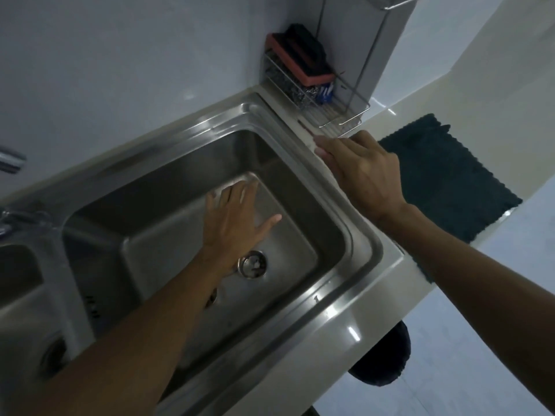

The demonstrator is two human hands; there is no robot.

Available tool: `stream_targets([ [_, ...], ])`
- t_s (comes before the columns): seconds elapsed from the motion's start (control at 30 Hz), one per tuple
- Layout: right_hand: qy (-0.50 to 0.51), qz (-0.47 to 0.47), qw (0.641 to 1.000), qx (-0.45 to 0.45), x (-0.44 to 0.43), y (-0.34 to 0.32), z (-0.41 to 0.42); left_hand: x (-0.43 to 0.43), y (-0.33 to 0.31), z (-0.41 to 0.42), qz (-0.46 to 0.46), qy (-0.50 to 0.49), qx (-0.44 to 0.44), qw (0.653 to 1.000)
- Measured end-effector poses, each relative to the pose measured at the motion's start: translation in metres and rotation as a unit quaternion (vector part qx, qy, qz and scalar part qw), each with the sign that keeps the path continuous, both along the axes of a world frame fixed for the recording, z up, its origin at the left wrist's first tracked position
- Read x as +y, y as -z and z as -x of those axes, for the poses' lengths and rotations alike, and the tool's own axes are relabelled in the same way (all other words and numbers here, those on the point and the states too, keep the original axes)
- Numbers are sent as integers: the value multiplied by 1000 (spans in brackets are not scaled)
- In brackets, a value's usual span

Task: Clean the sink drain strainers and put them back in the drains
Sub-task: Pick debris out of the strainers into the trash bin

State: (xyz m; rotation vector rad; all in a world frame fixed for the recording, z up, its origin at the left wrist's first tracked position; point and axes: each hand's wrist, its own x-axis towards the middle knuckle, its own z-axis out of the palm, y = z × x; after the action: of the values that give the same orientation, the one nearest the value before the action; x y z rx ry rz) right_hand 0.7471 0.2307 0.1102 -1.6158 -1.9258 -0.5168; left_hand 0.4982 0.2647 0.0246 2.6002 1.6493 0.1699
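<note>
A round metal drain strainer (253, 264) lies on the floor of the right basin of a steel double sink (303, 163), just beside my left wrist. The drain hole (212, 297) peeks out from under my left forearm. My left hand (234, 219) hovers over the basin with fingers spread and holds nothing. At the sink's far right rim my right hand (359, 169) rests palm down, fingers extended toward the wire rack, also holding nothing. The left basin's drain (55, 354) shows dimly at the lower left.
A wire rack (312, 94) with a red-and-black sponge and steel wool stands at the back corner against the wall. A dark green cloth (450, 175) lies on the counter to the right. A faucet (12, 162) sticks in from the left edge.
</note>
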Motion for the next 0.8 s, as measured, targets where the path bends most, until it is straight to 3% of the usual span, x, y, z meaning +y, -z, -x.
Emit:
stream_targets([
  [0.17, -57, 100, 993, 14, -37, 39, 79, -29, 32, 67, 41, -15, 16, 999],
  [0.37, -18, 270, 962, 38, -81, 92, 128, -47, 82, 68, 194, 11, 3, 981],
  [0.53, 17, 303, 945, 120, -91, 86, 120, -54, 114, 42, 262, 48, 27, 963],
  [0.8, 32, 300, 940, 160, -104, 73, 104, -54, 105, 31, 229, -6, -22, 973],
])
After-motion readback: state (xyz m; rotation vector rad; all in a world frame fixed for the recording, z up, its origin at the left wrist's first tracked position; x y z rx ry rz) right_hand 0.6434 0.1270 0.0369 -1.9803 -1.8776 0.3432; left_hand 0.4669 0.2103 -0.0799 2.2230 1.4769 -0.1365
